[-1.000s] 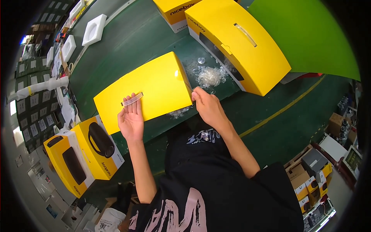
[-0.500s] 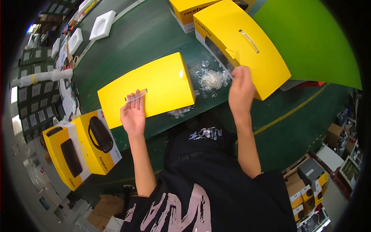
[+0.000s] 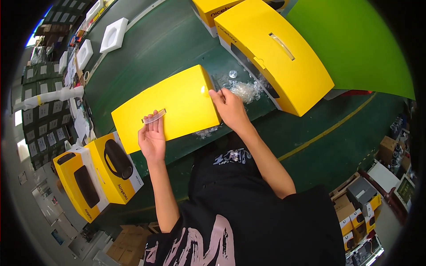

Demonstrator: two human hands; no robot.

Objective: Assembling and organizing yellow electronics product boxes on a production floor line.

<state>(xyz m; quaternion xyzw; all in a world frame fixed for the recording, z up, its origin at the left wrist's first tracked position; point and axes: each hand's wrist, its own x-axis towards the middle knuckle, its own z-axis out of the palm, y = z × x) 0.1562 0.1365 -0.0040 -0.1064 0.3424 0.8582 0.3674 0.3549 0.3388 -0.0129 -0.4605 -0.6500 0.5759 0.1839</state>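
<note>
A long yellow carton [image 3: 177, 91] lies in front of me on the green table, its bare yellow side up. My left hand [image 3: 153, 139] is palm up, with its fingers hooked under the clear carry handle [image 3: 154, 116] of this carton. At the carton's right end, my right hand [image 3: 228, 107] is closed, thumb and forefinger pinched together against the edge. Whether anything small is between these fingertips is hidden. Just beyond the right hand lies a pile of small clear plastic pieces [image 3: 246, 91], perhaps round stickers. More clear scraps [image 3: 206, 132] show beside the carton's near edge.
Another yellow carton with a handle [image 3: 284, 66] stands at the right, with one more [image 3: 208, 13] behind it. Two printed cartons [image 3: 113, 168] stand at the left. White foam trays [image 3: 114, 34] sit at the far left. A bright green sheet [image 3: 350, 44] spans the far right.
My right hand has moved left, from the right-hand carton's edge to the right end of the carton before me. My left hand stays hooked under the handle.
</note>
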